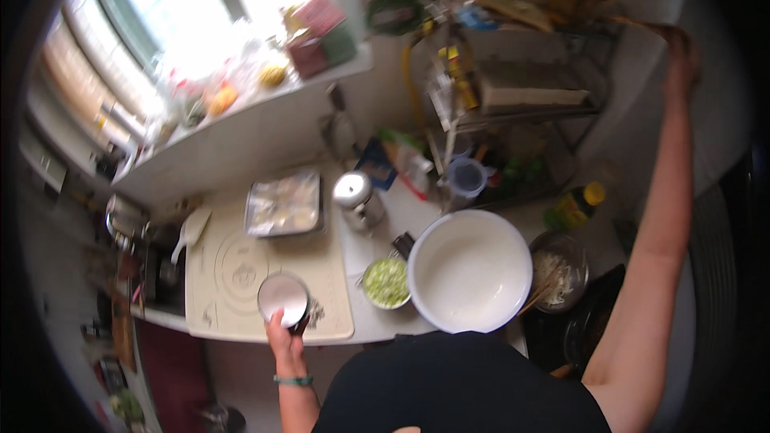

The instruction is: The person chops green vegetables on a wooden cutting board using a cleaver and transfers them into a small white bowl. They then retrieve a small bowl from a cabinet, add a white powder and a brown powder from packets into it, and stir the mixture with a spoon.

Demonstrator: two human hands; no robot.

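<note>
My left hand (pixel 286 337) grips a round cup or bowl (pixel 284 297) with a pale inside, thumb over its near rim. It is held above the cream kneading mat (pixel 228 307). At the upper right my right arm is stretched far out, and my right hand (pixel 683 63) is by the top of a shelf rack, blurred. A thin orange-brown thing (pixel 640 24) shows at its fingers; whether it is held is unclear. In front of me stands a large white basin (pixel 472 270) with nothing seen inside. Left of it is a metal bowl of chopped green vegetable (pixel 387 282).
Toward the wall are a clear-lidded tray of pale food (pixel 284 204) and a steel canister (pixel 359 201). A white scoop (pixel 195 228) lies at left. At right sit a bowl of pale shreds with chopsticks (pixel 556 273), a yellow-capped bottle (pixel 576 204) and the rack (pixel 529 114).
</note>
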